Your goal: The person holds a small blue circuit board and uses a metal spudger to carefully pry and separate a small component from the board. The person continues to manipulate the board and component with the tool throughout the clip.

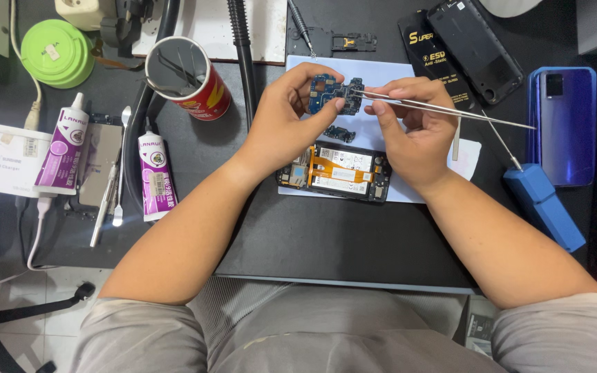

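Dark worktop (pixel 326 242), pale mat (pixel 381 72) on it. Opened phone (pixel 336 173) on mat, long axis left-right, just below both hands. Blue board (pixel 327 90) held up above phone, pinched at its left edge in left hand (pixel 288 124). Right hand (pixel 416 131) closed on tweezers (pixel 443 110); long axis runs right to left, tips touching board's right edge. Board small, irregular, dark chips on blue. Smaller board piece (pixel 340 132) on mat between.

Two purple-labelled adhesive tubes (pixel 62 148) (pixel 155 178) are counted, two phone back covers (pixel 475 48) (pixel 562 124), one opened phone (pixel 336 173), one tweezers (pixel 443 110), possibly two small circuit boards (pixel 327 91) (pixel 340 132).
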The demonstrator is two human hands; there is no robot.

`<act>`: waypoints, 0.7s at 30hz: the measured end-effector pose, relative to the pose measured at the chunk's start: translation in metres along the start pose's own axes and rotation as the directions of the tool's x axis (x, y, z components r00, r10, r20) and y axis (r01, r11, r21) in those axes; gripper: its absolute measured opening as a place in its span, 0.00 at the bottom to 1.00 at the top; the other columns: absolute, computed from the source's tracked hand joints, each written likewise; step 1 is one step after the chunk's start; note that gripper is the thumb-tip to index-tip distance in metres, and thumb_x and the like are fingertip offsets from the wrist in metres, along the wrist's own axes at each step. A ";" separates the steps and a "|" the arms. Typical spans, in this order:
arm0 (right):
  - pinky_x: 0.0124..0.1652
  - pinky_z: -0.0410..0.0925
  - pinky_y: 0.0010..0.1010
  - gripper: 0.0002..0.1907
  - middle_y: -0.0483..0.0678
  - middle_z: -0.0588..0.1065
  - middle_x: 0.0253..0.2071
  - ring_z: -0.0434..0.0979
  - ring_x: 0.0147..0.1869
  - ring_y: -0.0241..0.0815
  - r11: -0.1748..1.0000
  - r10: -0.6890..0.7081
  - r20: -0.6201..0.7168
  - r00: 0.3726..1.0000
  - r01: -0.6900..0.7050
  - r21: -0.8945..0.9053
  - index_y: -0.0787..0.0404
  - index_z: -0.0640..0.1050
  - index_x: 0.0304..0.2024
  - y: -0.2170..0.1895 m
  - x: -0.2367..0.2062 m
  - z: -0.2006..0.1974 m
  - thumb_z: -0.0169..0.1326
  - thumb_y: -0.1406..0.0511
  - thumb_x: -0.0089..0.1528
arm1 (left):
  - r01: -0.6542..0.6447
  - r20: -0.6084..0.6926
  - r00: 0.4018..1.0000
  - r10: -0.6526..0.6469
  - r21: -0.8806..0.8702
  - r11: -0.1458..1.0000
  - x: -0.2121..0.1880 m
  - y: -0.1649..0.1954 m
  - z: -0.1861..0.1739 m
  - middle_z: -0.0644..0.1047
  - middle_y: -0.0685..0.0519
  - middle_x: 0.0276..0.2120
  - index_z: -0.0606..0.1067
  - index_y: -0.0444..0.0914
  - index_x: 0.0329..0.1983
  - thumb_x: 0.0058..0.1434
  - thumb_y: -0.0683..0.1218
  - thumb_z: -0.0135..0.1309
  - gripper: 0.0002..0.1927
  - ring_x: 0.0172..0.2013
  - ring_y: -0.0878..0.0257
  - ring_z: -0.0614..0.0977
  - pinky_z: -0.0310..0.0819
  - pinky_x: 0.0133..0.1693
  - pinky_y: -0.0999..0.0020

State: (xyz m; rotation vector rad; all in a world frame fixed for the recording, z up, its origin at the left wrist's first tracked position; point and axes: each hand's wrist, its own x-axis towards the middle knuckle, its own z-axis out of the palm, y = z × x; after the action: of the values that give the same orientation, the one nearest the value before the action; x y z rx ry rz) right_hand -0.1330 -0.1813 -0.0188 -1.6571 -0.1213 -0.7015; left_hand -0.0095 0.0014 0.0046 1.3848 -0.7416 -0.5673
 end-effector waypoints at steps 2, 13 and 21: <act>0.53 0.81 0.34 0.12 0.55 0.74 0.50 0.82 0.56 0.44 1.000 0.006 -0.005 1.000 -0.006 0.002 0.65 0.68 0.53 0.000 0.000 0.000 0.56 0.78 0.73 | -0.002 0.000 1.000 0.002 0.008 1.000 0.000 0.000 0.000 0.80 0.59 0.39 0.73 0.35 0.56 0.69 0.38 0.60 0.14 0.39 0.77 0.78 0.72 0.41 0.79; 0.53 0.81 0.34 0.12 0.55 0.73 0.50 0.82 0.56 0.45 1.000 0.010 -0.023 1.000 -0.010 0.022 0.65 0.67 0.53 0.000 0.000 0.001 0.56 0.78 0.73 | -0.020 -0.002 1.000 0.020 0.007 1.000 0.000 -0.002 0.000 0.80 0.59 0.39 0.73 0.35 0.56 0.69 0.38 0.60 0.14 0.39 0.77 0.78 0.71 0.41 0.79; 0.54 0.81 0.34 0.12 0.55 0.73 0.50 0.82 0.57 0.45 1.000 0.012 -0.015 1.000 -0.011 0.020 0.65 0.67 0.53 0.000 0.000 0.001 0.56 0.78 0.73 | -0.001 -0.002 1.000 0.001 -0.033 0.999 0.001 -0.004 0.001 0.80 0.59 0.39 0.73 0.35 0.56 0.69 0.38 0.60 0.14 0.38 0.78 0.77 0.71 0.40 0.80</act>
State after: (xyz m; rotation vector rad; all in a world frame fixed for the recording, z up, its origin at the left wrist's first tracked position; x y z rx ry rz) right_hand -0.1324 -0.1803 -0.0186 -1.6325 -0.1076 -0.7017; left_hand -0.0088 -0.0005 0.0007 1.3546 -0.7282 -0.5748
